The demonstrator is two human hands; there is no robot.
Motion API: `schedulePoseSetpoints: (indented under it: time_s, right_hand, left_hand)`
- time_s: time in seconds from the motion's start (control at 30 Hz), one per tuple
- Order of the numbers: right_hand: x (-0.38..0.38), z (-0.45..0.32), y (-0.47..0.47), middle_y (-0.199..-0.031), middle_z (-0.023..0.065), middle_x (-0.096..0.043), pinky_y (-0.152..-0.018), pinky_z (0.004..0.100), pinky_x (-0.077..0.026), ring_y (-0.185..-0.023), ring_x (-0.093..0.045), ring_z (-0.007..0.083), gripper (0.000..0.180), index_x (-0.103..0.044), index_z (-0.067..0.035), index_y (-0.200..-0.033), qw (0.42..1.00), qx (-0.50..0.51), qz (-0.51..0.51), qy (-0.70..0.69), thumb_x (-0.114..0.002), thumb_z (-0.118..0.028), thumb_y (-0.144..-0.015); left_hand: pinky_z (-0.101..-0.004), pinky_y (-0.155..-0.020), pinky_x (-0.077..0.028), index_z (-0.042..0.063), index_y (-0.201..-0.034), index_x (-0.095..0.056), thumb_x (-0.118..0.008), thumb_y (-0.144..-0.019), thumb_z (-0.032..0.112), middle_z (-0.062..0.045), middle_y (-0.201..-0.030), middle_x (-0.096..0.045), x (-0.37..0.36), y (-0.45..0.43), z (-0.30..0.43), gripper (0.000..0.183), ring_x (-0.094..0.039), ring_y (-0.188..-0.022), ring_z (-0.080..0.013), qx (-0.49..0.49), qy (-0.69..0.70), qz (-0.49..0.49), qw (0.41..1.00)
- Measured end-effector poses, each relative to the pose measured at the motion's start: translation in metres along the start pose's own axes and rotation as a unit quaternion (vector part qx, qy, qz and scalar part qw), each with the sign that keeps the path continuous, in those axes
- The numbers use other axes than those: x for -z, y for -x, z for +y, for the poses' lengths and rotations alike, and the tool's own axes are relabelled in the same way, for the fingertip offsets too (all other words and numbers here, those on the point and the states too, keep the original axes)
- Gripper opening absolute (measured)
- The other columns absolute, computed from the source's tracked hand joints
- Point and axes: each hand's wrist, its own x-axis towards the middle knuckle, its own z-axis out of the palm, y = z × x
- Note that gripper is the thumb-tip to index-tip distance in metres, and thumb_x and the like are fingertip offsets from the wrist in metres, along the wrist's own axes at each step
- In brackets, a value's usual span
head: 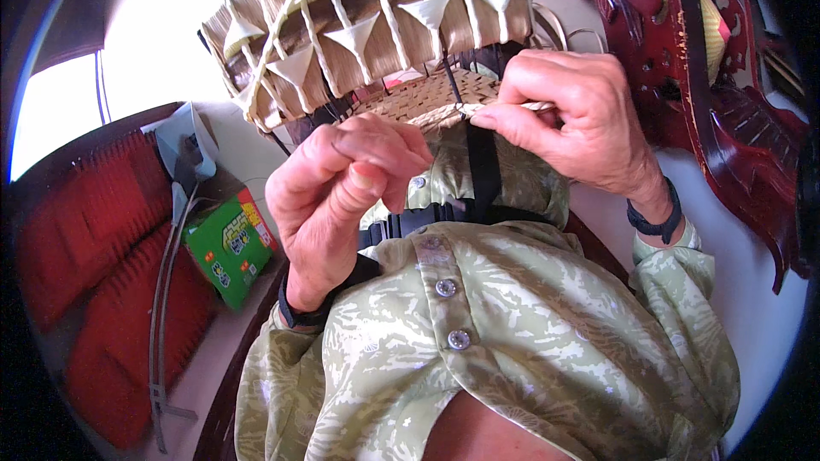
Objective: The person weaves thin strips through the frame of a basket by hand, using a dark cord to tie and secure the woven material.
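Observation:
In front of me stands a woven basket-like piece of tan plaited strips with dark upright stakes. A pale twisted cord runs along its near edge, past one dark stake. My right hand pinches this cord between thumb and forefinger, just right of the stake. My left hand is nearer to me on the left, fingers curled with the thumb against them; whether it holds a strand is unclear. Beyond both hands lies a wide bundle of pale fibres, bound with twisted cords and folded triangular pieces.
Carved dark red wooden furniture stands on the right. To the left are a red ribbed seat, a green printed box, a thin grey metal stand and a pale blue folded item.

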Motion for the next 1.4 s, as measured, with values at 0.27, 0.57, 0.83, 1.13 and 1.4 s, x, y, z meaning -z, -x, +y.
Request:
schedulePoseSetpoints:
  time_s: [0.27, 0.57, 0.83, 1.13, 1.4]
  right_hand:
    - [-0.004, 0.019, -0.008, -0.06, 0.0052, -0.054, -0.045, 0.0298, -0.036, -0.049, -0.05, 0.0187, 0.021, -0.059, -0.002, -0.069, 0.992, 0.101, 0.013, -0.069, -0.077, -0.006, -0.077]
    - [-0.015, 0.015, -0.006, -0.06, 0.0052, -0.055, -0.043, 0.0308, -0.037, -0.047, -0.049, 0.0197, 0.02, -0.063, -0.003, -0.072, 0.986, 0.158, 0.042, -0.045, -0.082, -0.009, -0.074]
    - [-0.007, 0.02, 0.009, -0.064, 0.0054, -0.06, -0.045, 0.0303, -0.042, -0.05, -0.055, 0.0182, 0.019, -0.066, -0.002, -0.075, 0.99, 0.119, 0.059, -0.048, -0.081, -0.014, -0.077]
    - [0.006, 0.04, 0.022, -0.078, 0.0006, -0.07, -0.067, 0.018, -0.048, -0.074, -0.061, 0.0019, 0.018, -0.064, 0.002, -0.1, 0.964, -0.152, 0.029, -0.214, -0.073, -0.009, -0.088]
    - [0.001, 0.048, 0.019, -0.088, 0.0024, -0.071, -0.078, 0.0218, -0.05, -0.084, -0.063, 0.0075, 0.014, -0.071, 0.003, -0.098, 0.93, -0.144, -0.028, -0.336, -0.066, -0.009, -0.094]
  left_hand:
    - [-0.0428, -0.073, -0.052, -0.008, -0.091, -0.066, -0.059, -0.097, 0.022, -0.007, -0.071, -0.058, 0.008, 0.01, -0.008, 0.032, -0.054, -0.067, -0.0198, -0.049, -0.07, -0.009, 0.996]
    - [-0.0405, -0.067, -0.051, -0.009, -0.092, -0.066, -0.059, -0.098, 0.022, -0.008, -0.073, -0.059, 0.014, 0.019, 0.012, 0.032, -0.053, -0.066, -0.0204, -0.004, -0.085, 0.004, 0.996]
    - [-0.0398, -0.063, -0.049, -0.006, -0.089, -0.063, -0.057, -0.099, 0.021, -0.008, -0.065, -0.056, 0.014, 0.012, 0.006, 0.029, -0.05, -0.06, -0.0182, -0.016, -0.124, 0.012, 0.992]
    - [-0.0399, -0.06, -0.046, -0.005, -0.087, -0.056, -0.06, -0.097, 0.027, -0.009, -0.068, -0.054, 0.015, 0.001, 0.017, 0.034, -0.047, -0.058, -0.0202, -0.011, -0.106, 0.054, 0.993]
    - [-0.0223, -0.066, -0.044, -0.005, -0.11, -0.062, -0.056, -0.097, 0.004, -0.008, -0.086, -0.064, 0.013, 0.012, 0.036, 0.017, -0.052, -0.071, -0.0084, 0.103, -0.197, 0.094, 0.97]
